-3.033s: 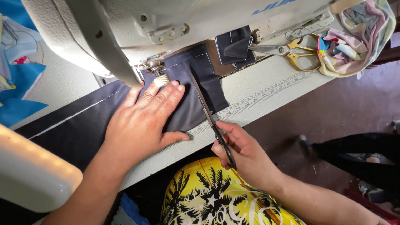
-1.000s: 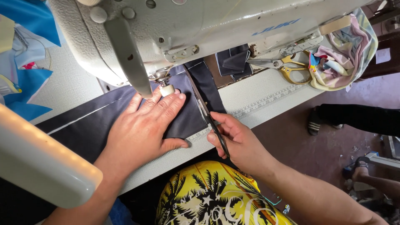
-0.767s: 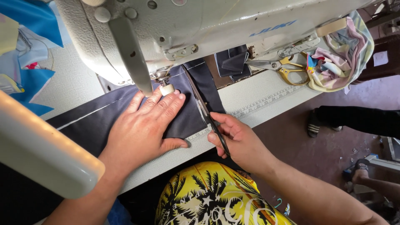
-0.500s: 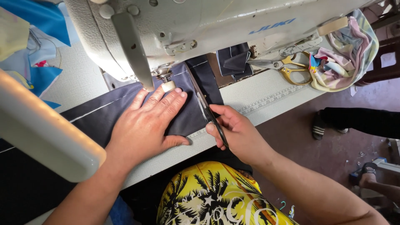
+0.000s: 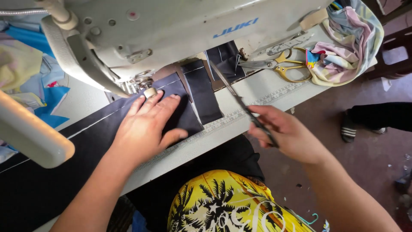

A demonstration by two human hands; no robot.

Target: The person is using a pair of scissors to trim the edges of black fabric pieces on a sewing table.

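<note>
The dark navy fabric strip point(image 5: 107, 129) is pressed flat on the white sewing table point(image 5: 257, 96) under the open left hand point(image 5: 143, 129), while, to its right, slim dark-bladed scissors point(image 5: 240, 103) are grasped in the clenched right hand point(image 5: 287, 135).
</note>
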